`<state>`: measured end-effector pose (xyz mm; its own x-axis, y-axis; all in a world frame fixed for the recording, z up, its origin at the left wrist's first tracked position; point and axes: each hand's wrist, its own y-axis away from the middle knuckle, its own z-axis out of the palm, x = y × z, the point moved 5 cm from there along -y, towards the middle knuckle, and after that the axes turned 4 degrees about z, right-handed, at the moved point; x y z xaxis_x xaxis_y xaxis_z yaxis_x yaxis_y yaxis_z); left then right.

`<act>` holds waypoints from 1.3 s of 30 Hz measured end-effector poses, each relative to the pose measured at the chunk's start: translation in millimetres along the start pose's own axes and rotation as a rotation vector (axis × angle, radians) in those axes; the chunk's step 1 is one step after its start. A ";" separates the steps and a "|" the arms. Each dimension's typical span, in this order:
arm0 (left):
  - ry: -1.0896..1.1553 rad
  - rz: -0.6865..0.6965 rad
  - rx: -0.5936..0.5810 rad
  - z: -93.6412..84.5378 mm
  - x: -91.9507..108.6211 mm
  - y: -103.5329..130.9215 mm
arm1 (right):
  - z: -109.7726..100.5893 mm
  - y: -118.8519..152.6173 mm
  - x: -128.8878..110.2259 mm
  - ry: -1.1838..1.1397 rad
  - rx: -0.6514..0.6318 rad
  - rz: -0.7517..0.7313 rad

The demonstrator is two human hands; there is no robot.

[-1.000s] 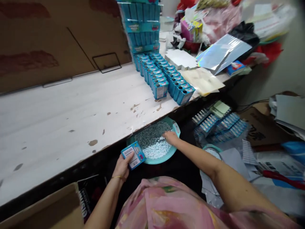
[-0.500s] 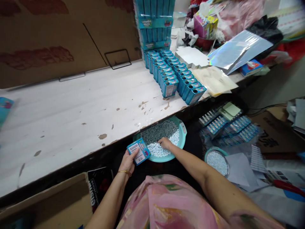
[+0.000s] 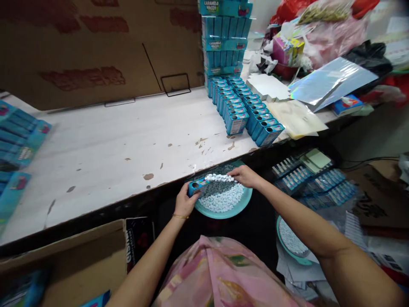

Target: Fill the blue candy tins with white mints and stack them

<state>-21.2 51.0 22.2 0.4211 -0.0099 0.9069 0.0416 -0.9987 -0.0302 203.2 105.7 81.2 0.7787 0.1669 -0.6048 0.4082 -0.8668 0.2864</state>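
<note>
My left hand (image 3: 185, 201) grips a small blue candy box (image 3: 198, 186), its end with a round dark hole turned up. My right hand (image 3: 245, 175) is closed at one end of a narrow scoop (image 3: 220, 178) heaped with white pellets; the pellets cover most of it. The far end of the scoop is close to the box's top; whether they touch I cannot tell. Below both hands is a turquoise basin (image 3: 223, 214) with white pellets (image 3: 222, 200), partly under the table edge.
Rows of blue boxes (image 3: 236, 121) with holes up stand on the white table (image 3: 128, 145), before stacked wrapped packs (image 3: 223, 44). More packs (image 3: 19, 136) lie left. A cardboard box (image 3: 86, 256) is at lower left. At right are packs (image 3: 316, 179) and a smaller basin (image 3: 300, 258).
My right hand has come up out of the pellets with a loaded scoop. My left hand has turned the box from face-up to hole-up. The view has swung left.
</note>
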 end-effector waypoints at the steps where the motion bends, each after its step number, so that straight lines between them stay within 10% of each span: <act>1: -0.034 0.029 -0.008 5.8 2.7 -1.9 | -4.4 -0.2 -9.3 0.046 -0.016 -0.023; 16: -0.230 0.206 -0.083 37.9 7.9 -2.7 | -10.3 4.5 -111.1 0.780 -0.098 -0.058; 22: -0.094 0.075 0.049 8.7 -4.4 3.4 | -13.9 5.3 -37.4 0.665 -0.090 0.125; 27: -0.020 -0.043 0.143 -14.2 -17.2 12.0 | 60.4 -8.5 35.0 0.508 -0.111 0.300; 33: 0.023 -0.097 0.209 -20.2 -21.2 12.9 | 139.1 -18.3 39.3 0.314 -0.193 0.179; 39: 0.077 -0.102 0.208 -22.3 -21.8 11.1 | 123.7 -21.4 56.7 0.076 -0.216 0.112</act>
<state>-50.1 39.0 11.5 0.3356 0.0788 0.9387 0.2695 -0.9629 -0.0155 179.6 75.6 -51.1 0.8549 0.1174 -0.5053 0.4036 -0.7625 0.5057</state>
